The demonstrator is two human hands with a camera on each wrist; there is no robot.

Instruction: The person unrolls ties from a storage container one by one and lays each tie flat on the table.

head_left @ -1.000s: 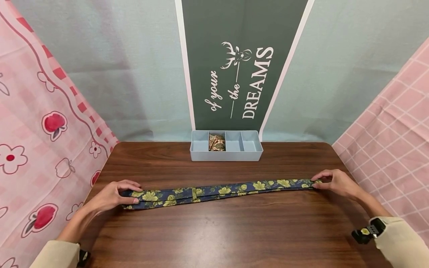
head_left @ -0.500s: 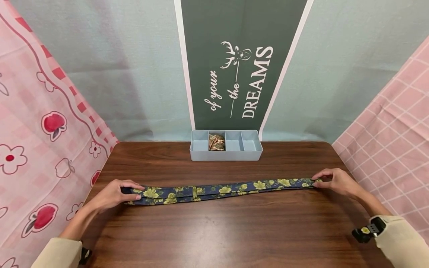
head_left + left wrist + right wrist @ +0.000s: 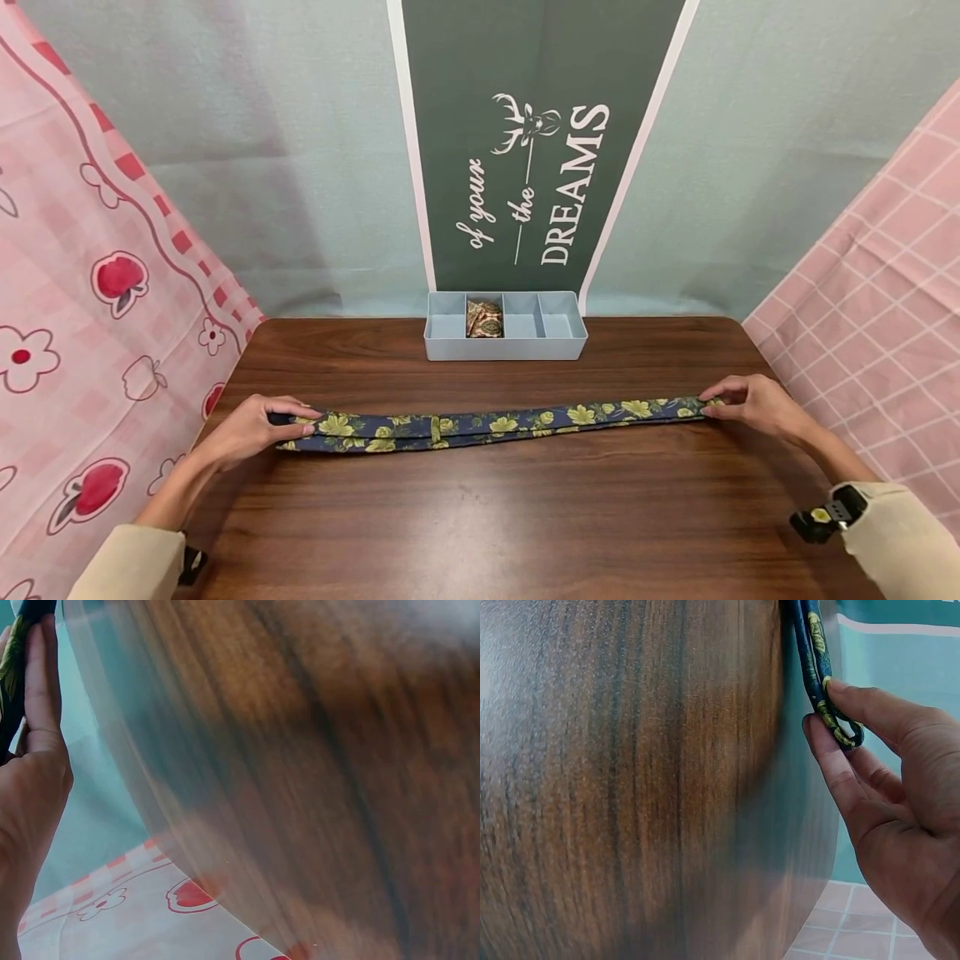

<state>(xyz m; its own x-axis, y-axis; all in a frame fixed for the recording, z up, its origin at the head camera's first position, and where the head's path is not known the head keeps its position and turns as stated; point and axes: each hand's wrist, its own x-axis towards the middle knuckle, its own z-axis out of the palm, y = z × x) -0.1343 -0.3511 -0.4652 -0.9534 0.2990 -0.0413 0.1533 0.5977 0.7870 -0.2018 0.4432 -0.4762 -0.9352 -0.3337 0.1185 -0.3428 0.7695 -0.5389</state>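
Note:
A navy necktie (image 3: 502,424) with yellow flowers stretches from side to side across the wooden table, its layers lying one on the other. My left hand (image 3: 255,429) pinches the wider end between thumb and fingers. At the narrower end, my right hand (image 3: 757,408) pinches the cloth. The right wrist view shows the folded loop of the necktie (image 3: 821,682) between the thumb and fingers of the right hand (image 3: 900,772). In the left wrist view only part of the left hand (image 3: 34,765) appears at the edge, with a dark strip of the necktie (image 3: 13,675) in it.
A light blue organizer box (image 3: 506,348) with several compartments stands at the table's back edge. A rolled brown patterned tie (image 3: 484,320) sits in its second compartment from the left. Curtains hang behind and on both sides of the table (image 3: 465,517).
My left hand has moved slightly away from me, carrying the wide end of the necktie with it, and that end now lies straighter. The right hand has barely moved.

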